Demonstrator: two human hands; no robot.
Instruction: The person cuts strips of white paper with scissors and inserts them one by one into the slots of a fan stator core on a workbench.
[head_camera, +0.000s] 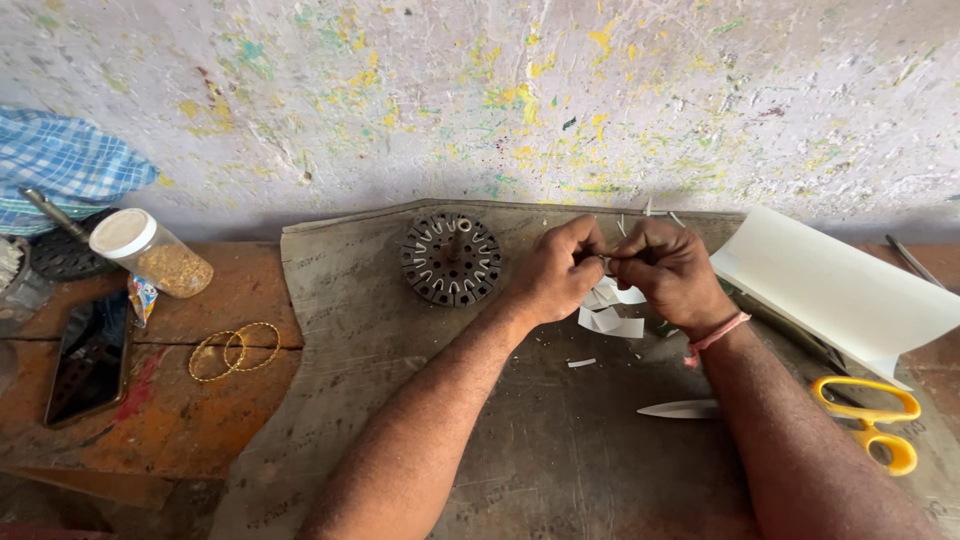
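Bare forearms, hands (620, 270) pinching white paper strip (612, 305)

Thin white matt paper strip (607, 297), creased, pinched between bare left hand (557, 272) and bare right hand (668, 270). More white paper scraps (612, 322) just below. Round dark metal slotted core (451, 259), dull, to the left. Large smooth white paper sheet (840, 285) far right. Glossy yellow plastic scissor handles (872, 418) near right, pale metal blade. Rough grey-brown matt mat (420, 400) underneath. Worn orange-stained wooden board (170, 410) left, with thin shiny golden metal bangles (233, 351), glossy black phone (90, 358), clear plastic jar (152, 253). Blue checked cloth (65, 165) far left. Rough paint-speckled wall (500, 90).
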